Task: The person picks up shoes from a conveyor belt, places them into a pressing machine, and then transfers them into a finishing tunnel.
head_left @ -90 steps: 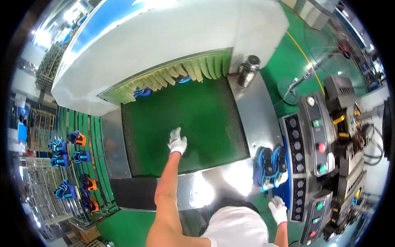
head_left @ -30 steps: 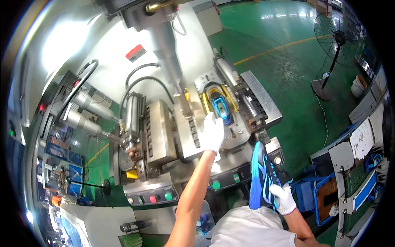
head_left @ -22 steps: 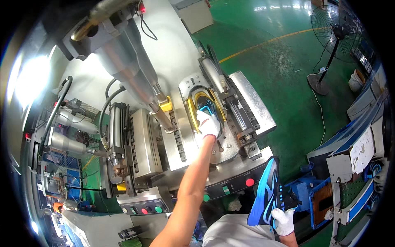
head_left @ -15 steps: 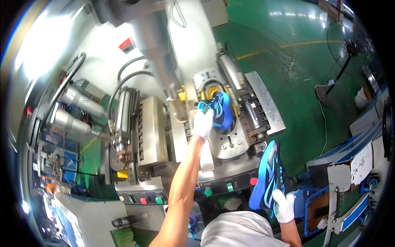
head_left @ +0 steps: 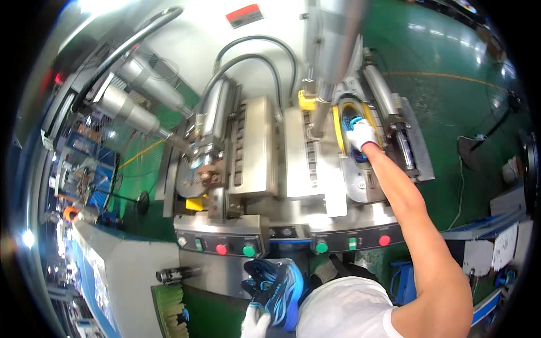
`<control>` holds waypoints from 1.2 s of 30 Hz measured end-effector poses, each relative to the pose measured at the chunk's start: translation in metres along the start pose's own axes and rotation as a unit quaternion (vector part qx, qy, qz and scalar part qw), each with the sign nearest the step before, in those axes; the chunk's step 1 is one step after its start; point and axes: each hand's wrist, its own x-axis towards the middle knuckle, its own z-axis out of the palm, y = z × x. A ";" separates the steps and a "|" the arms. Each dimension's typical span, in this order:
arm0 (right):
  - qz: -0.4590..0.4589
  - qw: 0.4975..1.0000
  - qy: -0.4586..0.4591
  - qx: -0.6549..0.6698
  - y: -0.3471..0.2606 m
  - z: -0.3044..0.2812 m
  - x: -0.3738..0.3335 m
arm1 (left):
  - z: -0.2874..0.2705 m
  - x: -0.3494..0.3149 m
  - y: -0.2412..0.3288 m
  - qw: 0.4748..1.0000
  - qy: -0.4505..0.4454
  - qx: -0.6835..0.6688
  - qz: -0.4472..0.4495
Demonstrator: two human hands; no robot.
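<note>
My right hand (head_left: 362,134), in a white glove, reaches far forward into the right-hand press station. Its fingers are closed on a blue and black sports shoe (head_left: 356,154) that sits inside a yellow-edged mould and is mostly covered by the hand. Low in the picture, my left hand (head_left: 255,325), gloved too, grips a black sports shoe (head_left: 277,290) with bright blue sides beside a metal shelf. Part of that hand is cut off by the lower edge. Whether a second shoe lies against this one, I cannot tell.
A control panel (head_left: 360,240) with green and red buttons runs along the machine's front. A thick cylinder (head_left: 338,50) hangs beside my right hand. Left stands a second press station (head_left: 255,149). A green bristled brush (head_left: 169,307) lies lower left; a fan (head_left: 472,151) stands right.
My left hand has left the mould with a shoe and come down to the lower middle. My right hand has carried its shoe from the lower right into the mould. The view has shifted left.
</note>
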 end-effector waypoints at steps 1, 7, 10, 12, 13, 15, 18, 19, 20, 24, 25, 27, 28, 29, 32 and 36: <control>-0.021 0.999 0.002 0.034 -0.016 0.011 0.001 | -0.008 -0.021 -0.059 0.997 0.065 0.046 0.006; -0.082 0.996 0.001 0.023 0.012 0.007 0.013 | 0.014 -0.042 -0.218 0.939 0.313 -0.030 -0.141; -0.075 0.967 -0.093 0.225 0.037 0.007 0.028 | 0.043 0.021 -0.240 0.920 0.365 -0.084 -0.112; -0.007 0.911 -0.187 0.368 0.049 0.008 0.038 | 0.086 0.080 -0.292 0.908 0.400 0.004 -0.124; -0.053 0.986 -0.067 0.146 0.055 -0.002 0.041 | 0.101 0.102 -0.283 0.903 0.390 -0.047 -0.175; -0.190 0.965 -0.118 0.137 -0.005 -0.010 -0.044 | 0.112 0.085 -0.290 0.873 0.400 -0.097 -0.263; -0.238 0.960 0.007 0.148 -0.086 -0.061 -0.246 | 0.105 0.079 -0.277 0.882 0.357 -0.134 -0.278; -0.320 0.931 -0.021 0.172 -0.098 -0.065 -0.304 | 0.115 0.079 -0.297 0.888 0.379 -0.154 -0.213; -0.328 0.899 -0.072 0.282 -0.094 -0.040 -0.346 | 0.118 0.084 -0.315 0.891 0.399 -0.170 -0.138; -0.386 0.874 -0.131 -0.263 -0.062 0.042 -0.435 | 0.079 0.063 -0.297 0.945 0.249 -0.185 -0.100; -0.402 0.875 -0.133 -0.234 -0.057 0.042 -0.441 | 0.061 0.051 -0.313 0.968 0.175 -0.165 -0.074; -0.406 0.880 -0.165 -0.183 -0.076 0.037 -0.431 | -0.009 0.041 -0.350 0.997 0.044 -0.049 -0.031; -0.404 0.884 -0.149 -0.184 -0.046 0.051 -0.413 | -0.039 0.048 -0.381 0.997 0.077 -0.021 -0.017; -0.409 0.884 -0.164 -0.155 -0.052 0.051 -0.415 | -0.053 0.058 -0.445 0.974 0.224 0.027 0.005; -0.327 0.902 -0.271 -0.072 -0.087 0.028 -0.442 | -0.166 0.090 -0.536 0.881 0.447 0.067 -0.141; -0.107 0.895 -0.421 0.102 -0.155 0.052 -0.524 | -0.318 0.130 -0.602 0.809 0.554 0.135 -0.144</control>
